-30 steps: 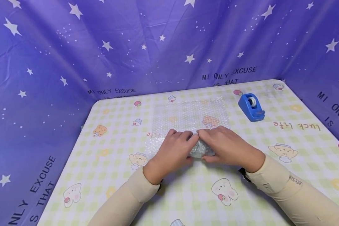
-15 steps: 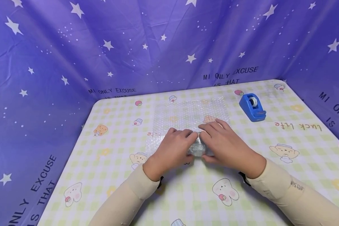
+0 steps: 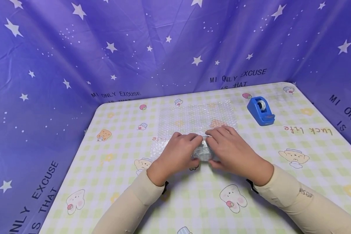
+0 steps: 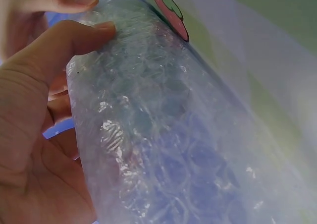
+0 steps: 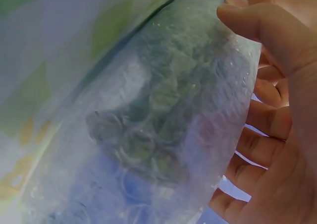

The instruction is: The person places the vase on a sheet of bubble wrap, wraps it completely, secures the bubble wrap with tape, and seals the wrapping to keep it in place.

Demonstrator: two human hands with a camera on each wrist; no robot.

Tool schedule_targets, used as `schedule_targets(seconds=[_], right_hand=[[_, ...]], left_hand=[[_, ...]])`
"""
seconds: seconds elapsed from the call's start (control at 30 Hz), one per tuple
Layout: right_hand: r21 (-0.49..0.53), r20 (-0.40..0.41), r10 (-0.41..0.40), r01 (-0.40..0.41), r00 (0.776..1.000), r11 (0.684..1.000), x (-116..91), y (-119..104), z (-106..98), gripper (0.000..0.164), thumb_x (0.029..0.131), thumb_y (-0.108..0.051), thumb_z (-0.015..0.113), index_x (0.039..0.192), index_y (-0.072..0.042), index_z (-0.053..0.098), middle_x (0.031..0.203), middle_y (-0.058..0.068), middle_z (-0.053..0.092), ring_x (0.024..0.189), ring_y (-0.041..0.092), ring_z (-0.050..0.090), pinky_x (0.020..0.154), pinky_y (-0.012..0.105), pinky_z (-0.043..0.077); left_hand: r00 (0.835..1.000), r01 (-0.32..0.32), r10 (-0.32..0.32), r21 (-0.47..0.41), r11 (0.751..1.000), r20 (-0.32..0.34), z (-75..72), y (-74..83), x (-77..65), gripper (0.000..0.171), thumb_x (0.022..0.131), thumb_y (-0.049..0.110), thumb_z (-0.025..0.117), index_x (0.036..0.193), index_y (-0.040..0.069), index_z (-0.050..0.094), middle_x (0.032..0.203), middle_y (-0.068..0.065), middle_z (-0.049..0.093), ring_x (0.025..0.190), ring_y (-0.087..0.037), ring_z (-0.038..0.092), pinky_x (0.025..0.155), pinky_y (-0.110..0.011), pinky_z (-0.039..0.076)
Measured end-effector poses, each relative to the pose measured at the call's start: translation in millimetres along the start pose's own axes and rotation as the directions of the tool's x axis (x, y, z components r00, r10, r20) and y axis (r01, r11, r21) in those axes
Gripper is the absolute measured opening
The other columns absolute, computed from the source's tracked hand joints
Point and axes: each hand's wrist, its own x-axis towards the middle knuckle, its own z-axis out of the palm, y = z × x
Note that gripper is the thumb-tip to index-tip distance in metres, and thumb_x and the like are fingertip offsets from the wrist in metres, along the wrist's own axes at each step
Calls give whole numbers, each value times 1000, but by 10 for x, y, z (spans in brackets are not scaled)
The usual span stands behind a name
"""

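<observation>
A sheet of clear bubble wrap (image 3: 190, 118) lies flat in the middle of the table, its near end rolled up into a bundle (image 3: 203, 152). Through the layers in the right wrist view, a dark greenish object (image 5: 141, 152) shows, too blurred to name. My left hand (image 3: 176, 155) grips the bundle's left part, thumb on the near side and fingers over the far side. The right hand (image 3: 235, 156) holds the right part the same way, close beside the left. In the left wrist view, the left thumb (image 4: 74, 40) presses on the wrap.
A blue tape dispenser (image 3: 261, 111) with a roll of tape stands at the back right of the table. The checked tablecloth (image 3: 117, 123) carries printed cartoon figures. Purple star-patterned curtains (image 3: 152, 48) hang behind and at both sides.
The right hand's fingers have shifted and spread forward over the wrap. The rolled bundle between the hands looks slightly turned. The left hand, the flat sheet and the dispenser stay about where they were.
</observation>
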Motion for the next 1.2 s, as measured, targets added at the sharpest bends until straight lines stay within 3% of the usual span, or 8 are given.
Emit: schedule_targets(seconds=[0.4, 0.7, 1.0, 1.2], right_hand=[[-14, 55, 59, -58, 997, 998, 1, -42, 79, 79, 61, -47, 95, 115, -3, 58, 125, 15, 64, 115, 33, 62, 105, 53, 44], [-1, 75, 89, -89, 993, 996, 6, -56, 136, 83, 62, -50, 95, 116, -3, 54, 123, 14, 62, 115, 34, 63, 110, 60, 41], [24, 35, 69, -69, 997, 997, 32, -33, 167, 73, 66, -43, 94, 111, -2, 53, 113, 13, 63, 102, 32, 65, 105, 56, 45], [49, 18, 46, -47, 999, 998, 32, 9, 194, 70, 66, -41, 94, 107, -3, 51, 106, 11, 63, 94, 32, 65, 105, 56, 45]], left_hand=[[1000, -6, 6, -11, 1000, -16, 15, -15, -3, 44, 69, 31, 83, 103, 18, 57, 101, 8, 67, 81, -11, 69, 78, -39, 46], [1000, 0, 0, -14, 1000, -21, 45, -34, -2, 43, 73, 32, 79, 107, 17, 58, 104, 6, 68, 83, -11, 69, 78, -39, 47], [1000, 11, -11, -28, 1000, -26, 47, -42, -1, 43, 73, 34, 78, 106, 17, 57, 103, 5, 67, 83, -12, 68, 76, -38, 46], [1000, 9, -10, -40, 999, -27, 56, -50, 2, 40, 73, 34, 78, 100, 17, 54, 93, 7, 62, 76, -10, 64, 75, -38, 45]])
